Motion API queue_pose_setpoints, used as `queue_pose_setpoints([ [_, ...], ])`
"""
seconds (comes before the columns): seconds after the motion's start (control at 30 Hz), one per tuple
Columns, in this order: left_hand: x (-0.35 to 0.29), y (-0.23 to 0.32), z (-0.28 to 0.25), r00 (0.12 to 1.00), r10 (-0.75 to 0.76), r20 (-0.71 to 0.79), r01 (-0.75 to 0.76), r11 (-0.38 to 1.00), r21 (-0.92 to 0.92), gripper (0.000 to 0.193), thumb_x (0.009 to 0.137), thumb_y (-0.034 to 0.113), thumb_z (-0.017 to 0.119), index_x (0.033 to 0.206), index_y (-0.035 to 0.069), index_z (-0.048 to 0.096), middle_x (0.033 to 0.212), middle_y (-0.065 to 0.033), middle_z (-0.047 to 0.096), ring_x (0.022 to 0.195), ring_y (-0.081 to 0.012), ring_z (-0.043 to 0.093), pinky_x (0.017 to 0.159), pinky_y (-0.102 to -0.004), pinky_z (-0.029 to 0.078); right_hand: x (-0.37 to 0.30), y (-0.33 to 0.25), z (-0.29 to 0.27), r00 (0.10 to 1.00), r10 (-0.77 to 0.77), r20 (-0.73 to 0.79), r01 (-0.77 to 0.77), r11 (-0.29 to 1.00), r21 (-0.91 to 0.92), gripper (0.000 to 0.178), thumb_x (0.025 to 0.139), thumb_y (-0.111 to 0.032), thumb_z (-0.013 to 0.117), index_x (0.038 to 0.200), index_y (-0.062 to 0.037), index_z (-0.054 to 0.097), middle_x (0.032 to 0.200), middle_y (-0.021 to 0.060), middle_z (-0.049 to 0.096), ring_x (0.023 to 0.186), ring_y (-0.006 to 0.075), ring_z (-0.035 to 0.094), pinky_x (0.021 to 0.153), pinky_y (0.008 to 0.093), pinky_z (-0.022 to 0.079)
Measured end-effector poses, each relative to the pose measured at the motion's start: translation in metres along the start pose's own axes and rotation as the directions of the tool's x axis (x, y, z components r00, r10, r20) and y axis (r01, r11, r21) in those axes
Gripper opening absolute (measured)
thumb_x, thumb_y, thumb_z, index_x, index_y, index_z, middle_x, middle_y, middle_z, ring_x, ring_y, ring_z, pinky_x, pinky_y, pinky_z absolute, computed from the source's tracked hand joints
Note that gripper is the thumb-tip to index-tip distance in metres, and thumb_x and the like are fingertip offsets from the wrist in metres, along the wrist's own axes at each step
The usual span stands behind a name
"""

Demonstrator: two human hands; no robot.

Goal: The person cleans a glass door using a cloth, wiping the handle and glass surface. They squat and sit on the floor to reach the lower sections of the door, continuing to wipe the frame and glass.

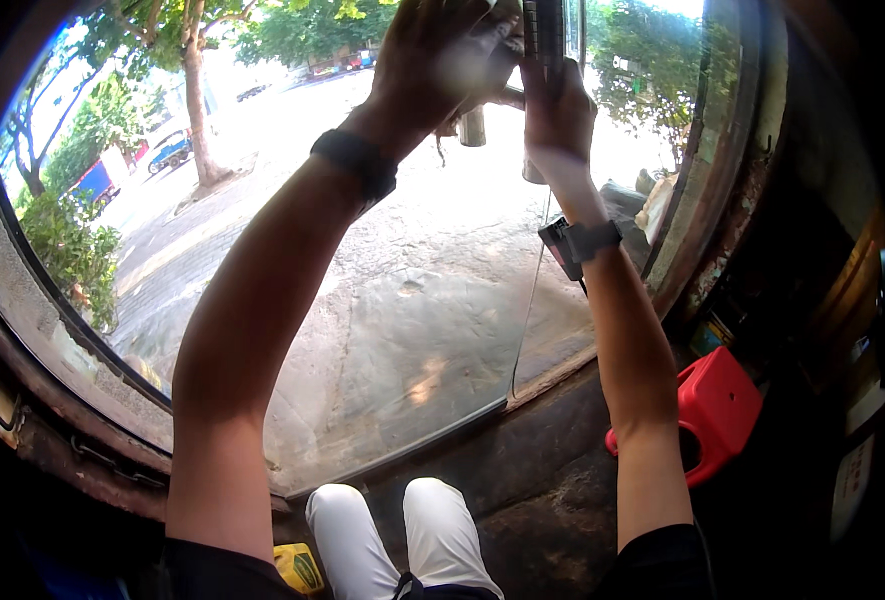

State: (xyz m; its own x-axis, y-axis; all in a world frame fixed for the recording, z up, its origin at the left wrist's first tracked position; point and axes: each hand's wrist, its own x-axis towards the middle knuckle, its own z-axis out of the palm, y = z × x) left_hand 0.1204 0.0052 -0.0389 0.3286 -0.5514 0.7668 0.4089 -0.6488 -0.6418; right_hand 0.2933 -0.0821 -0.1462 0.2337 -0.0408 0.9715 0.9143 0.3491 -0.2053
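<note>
A dark vertical bar (pixel 544 30) is standing near the top edge of the view, in front of the glass pane (pixel 412 350), and the right hand (pixel 560 115) is holding it with the fingers wrapped around. Just beside it, the left hand (pixel 432 60) is reaching up over a metal fitting (pixel 502 35), but its fingers are partly hiding in glare and I cannot tell whether they are pinching something, while a short metal cylinder (pixel 472 128) is hanging below; farther down, a red plastic stool (pixel 727 400) is standing beyond the right forearm.
</note>
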Motion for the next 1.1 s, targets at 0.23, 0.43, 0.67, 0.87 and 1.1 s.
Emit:
queue_pose_setpoints([
  [0.23,0.040,-0.016,0.042,0.997,-0.064,0.050,0.057,0.989,0.133,0.042,0.086,0.032,0.087,0.123,0.013,0.081,0.145,-0.0106,0.068,0.146,-0.0350,0.053,0.128,-0.0549,0.035,0.006,0.027,-0.021,0.992,0.046,-0.120,-0.009,0.956,0.292,0.037,0.118,-0.025,0.048,0.140,-0.0048,0.071,0.124,0.0143,0.078,0.114,0.0227,0.074,0.098,0.0414,0.059],
  [0.43,0.056,-0.014,0.017,0.996,-0.014,0.091,0.040,0.956,-0.292,0.038,0.082,0.031,0.090,0.113,0.012,0.080,0.129,-0.0120,0.074,0.126,-0.0341,0.067,0.122,-0.0573,0.041,0.034,0.043,-0.032,0.938,-0.315,0.147,0.276,0.931,0.237,0.040,0.117,-0.020,0.045,0.146,-0.0061,0.070,0.144,0.0163,0.073,0.137,0.0310,0.067,0.120,0.0407,0.049],
  [0.67,-0.044,0.017,-0.007,0.993,-0.009,0.120,0.004,0.999,0.041,0.045,0.090,0.022,0.083,0.131,0.013,0.070,0.137,-0.0129,0.066,0.133,-0.0394,0.058,0.114,-0.0594,0.045,0.045,0.075,-0.044,0.910,-0.186,0.371,0.276,0.939,-0.206,0.026,0.108,-0.029,0.069,0.129,-0.0182,0.080,0.134,0.0088,0.078,0.117,0.0314,0.075,0.099,0.0421,0.061],
  [0.87,0.027,-0.008,0.017,0.933,-0.004,0.360,-0.060,0.984,0.167,0.028,0.104,0.026,0.068,0.130,0.029,0.078,0.150,0.0038,0.069,0.157,-0.0420,0.043,0.130,-0.0681,0.029,0.106,0.039,-0.008,0.850,-0.493,0.186,0.522,0.838,-0.162,0.050,0.097,-0.020,0.079,0.144,-0.0084,0.066,0.145,0.0156,0.065,0.141,0.0387,0.055,0.118,0.0526,0.046],
  [1.1,0.005,0.015,0.017,0.945,0.208,0.254,-0.263,0.943,0.205,0.031,0.097,0.026,0.072,0.127,0.026,0.079,0.144,-0.0064,0.071,0.160,-0.0409,0.038,0.133,-0.0667,0.024,0.037,0.024,0.018,0.881,-0.461,-0.109,0.472,0.871,0.132,0.044,0.097,-0.021,0.081,0.138,-0.0099,0.069,0.136,0.0141,0.068,0.136,0.0347,0.057,0.111,0.0483,0.051],
])
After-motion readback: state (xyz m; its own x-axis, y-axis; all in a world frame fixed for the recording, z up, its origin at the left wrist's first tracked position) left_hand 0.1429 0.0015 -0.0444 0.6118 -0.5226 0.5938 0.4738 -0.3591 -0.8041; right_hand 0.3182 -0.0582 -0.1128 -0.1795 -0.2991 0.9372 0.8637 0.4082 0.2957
